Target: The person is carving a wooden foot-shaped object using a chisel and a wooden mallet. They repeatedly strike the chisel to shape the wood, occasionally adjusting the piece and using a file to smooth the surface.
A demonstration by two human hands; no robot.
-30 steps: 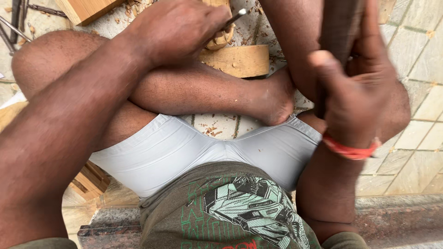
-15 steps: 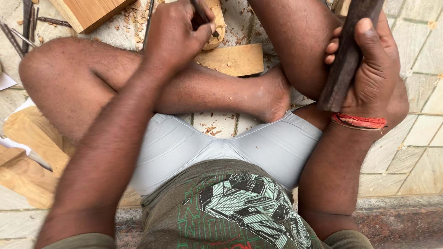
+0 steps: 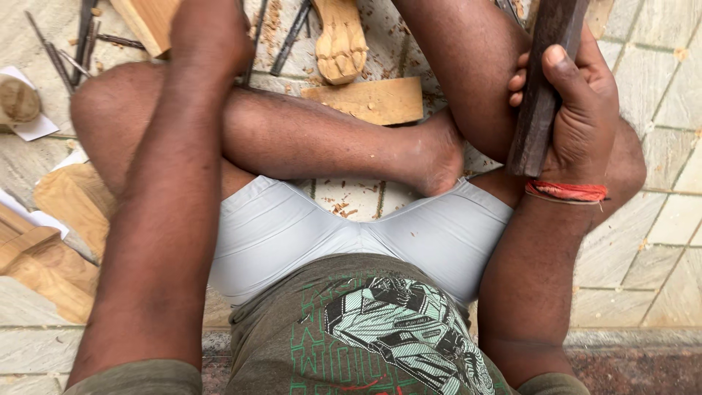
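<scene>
At right of the frame the right hand [image 3: 578, 110] is wrapped around a dark mallet [image 3: 542, 80]. Upper left, the left hand [image 3: 208, 33] reaches past the knee; its grip cannot be told. A carving [image 3: 340, 40] lies top centre, above a flat block [image 3: 376, 101].

The right hand [image 3: 578, 110] grips a wooden block [image 3: 541, 80] upright at the right, above the knee; the carved piece [image 3: 340, 40] lies ahead on the floor [image 3: 658, 219], a flat board [image 3: 373, 101] just behind it; chisels [image 3: 66, 44] lie far left.
</scene>
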